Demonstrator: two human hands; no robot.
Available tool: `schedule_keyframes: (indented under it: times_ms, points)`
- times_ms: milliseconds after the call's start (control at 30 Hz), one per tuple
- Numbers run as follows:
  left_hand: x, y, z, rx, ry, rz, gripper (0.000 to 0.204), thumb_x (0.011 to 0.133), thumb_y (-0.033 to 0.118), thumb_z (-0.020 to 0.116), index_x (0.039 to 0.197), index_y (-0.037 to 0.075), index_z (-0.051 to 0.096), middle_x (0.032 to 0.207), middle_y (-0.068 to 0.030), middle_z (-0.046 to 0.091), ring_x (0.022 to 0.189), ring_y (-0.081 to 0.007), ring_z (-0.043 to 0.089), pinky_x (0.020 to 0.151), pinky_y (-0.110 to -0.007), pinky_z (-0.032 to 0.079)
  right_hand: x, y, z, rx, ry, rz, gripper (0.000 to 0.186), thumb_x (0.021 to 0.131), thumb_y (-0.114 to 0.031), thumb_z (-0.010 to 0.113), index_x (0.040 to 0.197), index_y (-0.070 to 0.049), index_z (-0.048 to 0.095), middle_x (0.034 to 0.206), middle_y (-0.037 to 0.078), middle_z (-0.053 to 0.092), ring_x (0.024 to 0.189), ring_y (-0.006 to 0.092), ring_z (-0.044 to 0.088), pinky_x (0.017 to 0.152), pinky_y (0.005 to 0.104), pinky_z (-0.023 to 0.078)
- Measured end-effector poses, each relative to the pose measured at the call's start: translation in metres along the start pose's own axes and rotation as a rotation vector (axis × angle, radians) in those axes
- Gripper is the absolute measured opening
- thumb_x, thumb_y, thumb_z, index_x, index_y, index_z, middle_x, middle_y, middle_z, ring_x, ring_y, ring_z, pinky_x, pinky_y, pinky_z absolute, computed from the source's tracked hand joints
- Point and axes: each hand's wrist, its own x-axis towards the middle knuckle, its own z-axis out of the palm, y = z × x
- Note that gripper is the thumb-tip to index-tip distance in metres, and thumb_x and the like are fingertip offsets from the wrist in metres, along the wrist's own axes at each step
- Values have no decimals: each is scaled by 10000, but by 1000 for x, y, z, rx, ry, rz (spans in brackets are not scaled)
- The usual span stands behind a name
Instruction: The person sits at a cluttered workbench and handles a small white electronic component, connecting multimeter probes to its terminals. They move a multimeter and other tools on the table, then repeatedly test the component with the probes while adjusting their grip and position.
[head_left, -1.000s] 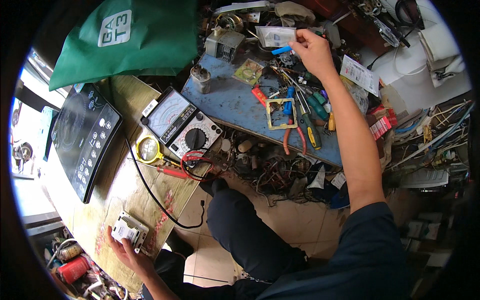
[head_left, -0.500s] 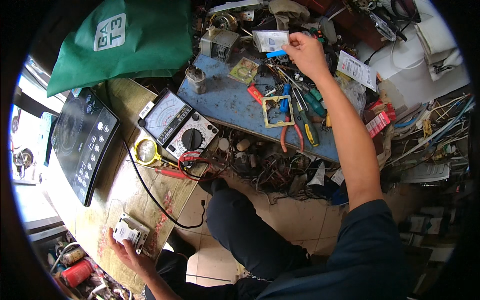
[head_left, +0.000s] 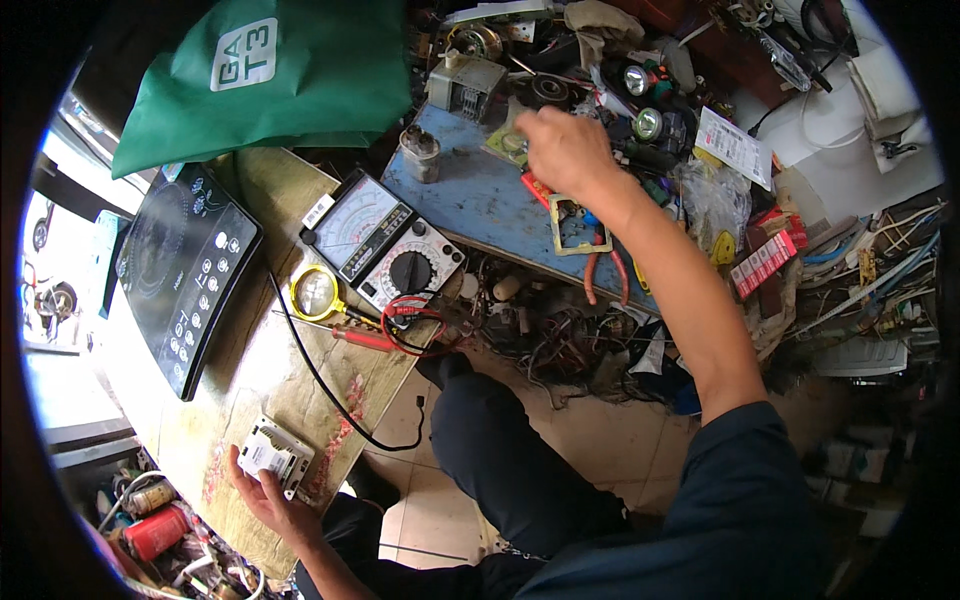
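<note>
At the lower left, my left hand (head_left: 265, 500) is closed around the edge of a white rectangular electronic module (head_left: 276, 450) at the wooden table (head_left: 185, 455). My right hand (head_left: 565, 150) is curled over the cluttered blue work board (head_left: 465, 195), by a small green circuit board (head_left: 505, 140); what it holds is hidden. Below it are a red-handled tool (head_left: 532, 185), a yellowish square frame (head_left: 560, 245) and pliers (head_left: 592, 275). An analog multimeter (head_left: 375, 240) with leads, a yellow-rimmed magnifier (head_left: 313, 293) and a red screwdriver (head_left: 360, 338) lie between my hands.
An induction cooktop (head_left: 188, 275) stands at left, under a green bag (head_left: 270, 90). Two flashlights (head_left: 647, 124), a metal block (head_left: 468, 85) and a metal canister (head_left: 420, 160) crowd the back. Tangled wires (head_left: 850, 280) fill the right; loose parts (head_left: 160, 530) heap at lower left.
My right hand has moved down and left; the white packet and blue strip it held are out of sight. Two flashlights now show behind it. My left hand still grips the module.
</note>
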Motion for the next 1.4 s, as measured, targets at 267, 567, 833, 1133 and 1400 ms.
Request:
schedule_keyframes:
  times_ms: [267, 567, 833, 1133, 1400]
  points:
    - [1, 1, 2, 6, -3, 27, 607, 1046, 260, 612, 1560, 23, 394, 1283, -150, 633, 1094, -202, 630, 953, -325, 500, 70, 9, 2, 159, 106, 170, 723, 806, -584, 812, 1310, -82, 684, 1270, 176, 703, 1186, 368, 670, 958, 489, 557]
    - [-1, 3, 3, -6, 10, 4, 618, 1038, 240, 617, 1562, 9, 385, 1303, -161, 623, 1122, -213, 625, 974, -330, 496, 133, 3, 35, 216, -116, 151, 1041, 695, -455, 928, 1537, -64, 457, 1458, 214, 595, 1335, 397, 579, 1096, 495, 487]
    - [0, 1, 5, 26, 15, 27, 638, 1045, 305, 609, 1557, -3, 386, 1303, -163, 618, 1141, -220, 609, 1006, -344, 470, 154, 58, 15, 722, 224, 175, 1039, 654, -466, 962, 1455, 15, 507, 1352, 236, 649, 1252, 345, 636, 1064, 435, 499]
    - [-2, 4, 2, 27, 19, -3, 632, 1042, 295, 613, 1558, 7, 388, 1292, -159, 628, 1125, -213, 615, 992, -334, 478, 145, 12, -27, 1075, 164, 261, 648, 790, -149, 906, 1297, 18, 538, 1151, 142, 696, 978, 214, 689, 827, 336, 572]
    - [0, 0, 1, 42, 18, 6, 632, 1041, 302, 611, 1557, 10, 392, 1305, -165, 623, 1153, -224, 609, 1005, -347, 475, 146, 28, 48, 632, 169, 300, 1052, 658, -490, 960, 1419, 74, 503, 1347, 249, 639, 1236, 338, 644, 1046, 427, 507]
